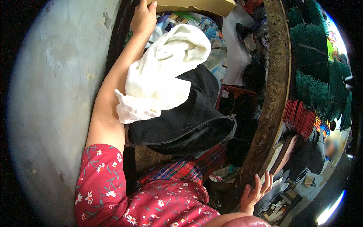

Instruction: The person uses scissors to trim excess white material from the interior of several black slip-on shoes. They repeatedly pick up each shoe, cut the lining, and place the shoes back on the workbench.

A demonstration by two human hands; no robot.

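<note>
Head view, clock read from centre. Left hand [143, 19] up at 11, fingers by the left end of the tan box [193, 5]; top edge cuts off part of the hand, so can't tell if it grips the box or only sits against it. Box at 12, partly out of frame. Right hand [255, 193] between 4 and 5, fingers spread, nothing in it, by the lower end of the wooden beam [266, 113]; contact with the beam unclear. Hands well apart. White cloth [162, 72] bunched just off centre toward 11, its left edge overlapping the left forearm [109, 98]. Cloth lies over black fabric [181, 132], a seam along its lower right edge, centre to 6. Printed round surface [217, 49] at 1, behind the cloth. Checked cloth [181, 172] at 6, between the black fabric and the red floral shirt [162, 204]. Red floral sleeve [102, 181] on the left arm, toward 8. Grey wall [56, 106] fills 9. Beam runs from 1 down to 5, curved by the lens. Past it, green stacks [314, 75] between 2 and 3, red stack [298, 118] at 3, bright light strip [331, 209] at 4.
</note>
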